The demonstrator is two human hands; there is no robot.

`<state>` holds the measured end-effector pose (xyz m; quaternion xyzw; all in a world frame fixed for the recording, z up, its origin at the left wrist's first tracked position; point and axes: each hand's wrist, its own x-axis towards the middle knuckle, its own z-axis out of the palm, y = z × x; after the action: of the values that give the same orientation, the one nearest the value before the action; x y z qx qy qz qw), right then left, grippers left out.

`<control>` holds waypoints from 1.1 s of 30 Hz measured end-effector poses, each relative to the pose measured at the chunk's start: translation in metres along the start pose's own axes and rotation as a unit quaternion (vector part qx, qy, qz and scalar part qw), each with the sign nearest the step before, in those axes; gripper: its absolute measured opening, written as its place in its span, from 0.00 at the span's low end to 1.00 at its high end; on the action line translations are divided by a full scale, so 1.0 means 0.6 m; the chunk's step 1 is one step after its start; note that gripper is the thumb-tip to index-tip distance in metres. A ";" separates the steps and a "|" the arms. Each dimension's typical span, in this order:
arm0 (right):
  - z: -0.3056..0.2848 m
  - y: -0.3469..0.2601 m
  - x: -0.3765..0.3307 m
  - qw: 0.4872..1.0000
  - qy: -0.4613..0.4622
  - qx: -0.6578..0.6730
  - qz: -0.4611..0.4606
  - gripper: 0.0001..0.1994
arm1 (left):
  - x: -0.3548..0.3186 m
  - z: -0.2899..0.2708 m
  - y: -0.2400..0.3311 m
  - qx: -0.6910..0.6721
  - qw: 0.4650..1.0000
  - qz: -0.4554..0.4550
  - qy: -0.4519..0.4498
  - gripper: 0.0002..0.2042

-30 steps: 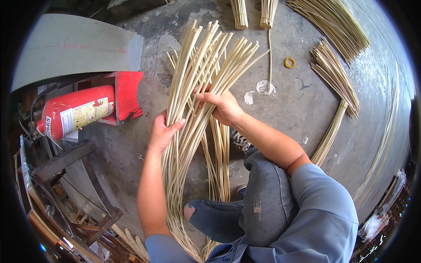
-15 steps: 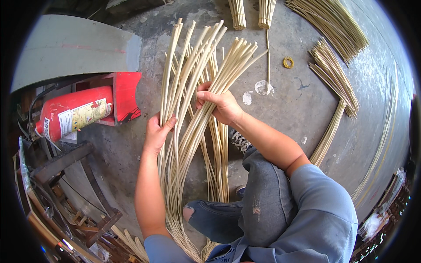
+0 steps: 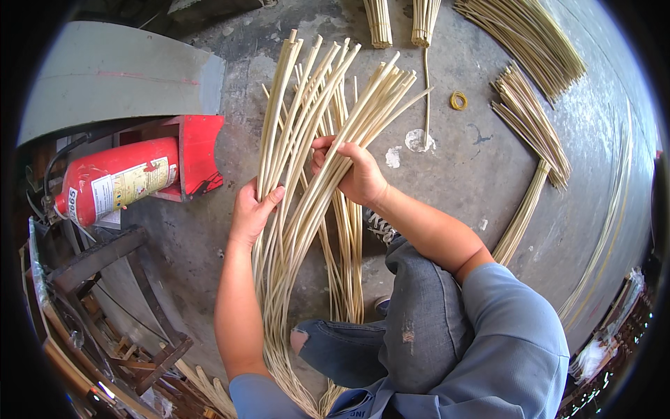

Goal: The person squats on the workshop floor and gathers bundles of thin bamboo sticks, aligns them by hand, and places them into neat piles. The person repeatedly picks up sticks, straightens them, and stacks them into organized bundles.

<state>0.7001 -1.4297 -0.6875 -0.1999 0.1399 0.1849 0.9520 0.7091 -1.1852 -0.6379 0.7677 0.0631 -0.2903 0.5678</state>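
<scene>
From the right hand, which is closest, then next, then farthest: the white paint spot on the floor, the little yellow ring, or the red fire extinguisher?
1. White paint spot: just up and right of the right hand.
2. Little yellow ring: farther up right.
3. Red fire extinguisher: far left, past the left hand.

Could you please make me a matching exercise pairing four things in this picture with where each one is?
Things:
1. left hand
2. right hand
3. fire extinguisher
4. yellow ring

Places:
A. lying alone on the concrete floor, right of the fanned cane tips
B. lying on its side at the person's left
C. closed around several canes in the middle of the fan
D. on the leftmost canes of the rattan canes

Pairs: 1-D, 2-C, 3-B, 4-A
</scene>
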 end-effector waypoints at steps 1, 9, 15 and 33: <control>0.000 0.001 -0.001 1.000 0.006 0.010 0.002 0.22 | -0.001 0.001 -0.001 -0.003 1.000 0.002 0.005 0.15; 0.052 0.002 0.001 0.993 0.094 -0.057 -0.049 0.20 | -0.001 0.006 -0.005 0.002 1.000 -0.004 -0.004 0.15; 0.054 0.003 -0.003 0.989 0.128 -0.050 -0.052 0.20 | -0.002 0.006 -0.007 0.004 1.000 0.003 0.017 0.15; 0.026 -0.010 0.014 0.997 0.067 -0.032 0.018 0.16 | 0.004 0.017 0.000 -0.016 1.000 0.002 -0.025 0.14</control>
<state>0.7129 -1.4258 -0.6747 -0.2393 0.2008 0.1926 0.9302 0.7068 -1.1951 -0.6411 0.7510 0.0517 -0.3072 0.5822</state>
